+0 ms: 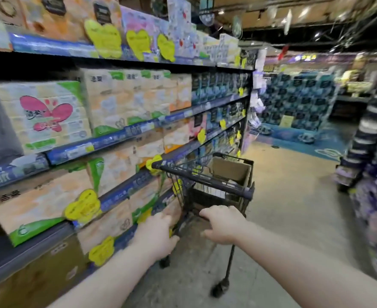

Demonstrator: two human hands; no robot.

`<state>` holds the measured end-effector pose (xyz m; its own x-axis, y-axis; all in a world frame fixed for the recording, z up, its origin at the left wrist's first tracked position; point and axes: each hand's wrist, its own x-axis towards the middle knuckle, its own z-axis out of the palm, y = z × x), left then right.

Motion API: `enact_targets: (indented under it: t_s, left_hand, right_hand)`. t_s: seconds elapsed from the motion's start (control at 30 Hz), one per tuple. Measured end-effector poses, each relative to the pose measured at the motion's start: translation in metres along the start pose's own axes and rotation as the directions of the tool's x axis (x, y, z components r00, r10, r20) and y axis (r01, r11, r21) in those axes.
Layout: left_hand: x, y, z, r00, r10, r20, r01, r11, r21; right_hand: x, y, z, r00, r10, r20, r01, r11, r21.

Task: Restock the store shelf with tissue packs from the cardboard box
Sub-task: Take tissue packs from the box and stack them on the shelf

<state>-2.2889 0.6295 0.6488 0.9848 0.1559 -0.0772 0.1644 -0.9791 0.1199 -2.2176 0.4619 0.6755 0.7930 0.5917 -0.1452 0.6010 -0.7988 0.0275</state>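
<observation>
A black shopping cart (207,181) stands in the aisle just right of the store shelf (125,134). In its basket sits an open cardboard box (232,170); its contents are hidden. My left hand (158,232) and my right hand (223,223) both grip the cart's low rear bar, fingers curled over it. The shelf on the left is packed with tissue packs (47,116) in several rows, with yellow price tags (83,205) hanging from the shelf edges. The picture is blurred by motion.
A tall stack of dark blue packs (298,101) stands at the aisle's far end on a blue floor mat. Another display with purple packs (374,196) lines the right side. The bare tan floor (289,192) runs between them. Brown cartons sit under the lowest shelf.
</observation>
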Motion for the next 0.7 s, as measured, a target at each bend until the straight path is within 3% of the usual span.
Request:
enact_targets:
  t_s: [0.33,0.7]
  left_hand:
    - [0.096,0.249,0.036,0.968,0.239,0.074,-0.239,0.971,-0.002]
    - [0.198,0.378,0.071,0.889,0.424,0.171,-0.436,0.899,0.041]
  right_hand:
    - [-0.073,0.244,0.034,0.948,0.291,0.128,-0.307,0.942,0.135]
    - [-0.073,0.385,0.071,0.874,0.451,0.179,-0.48,0.857,0.188]
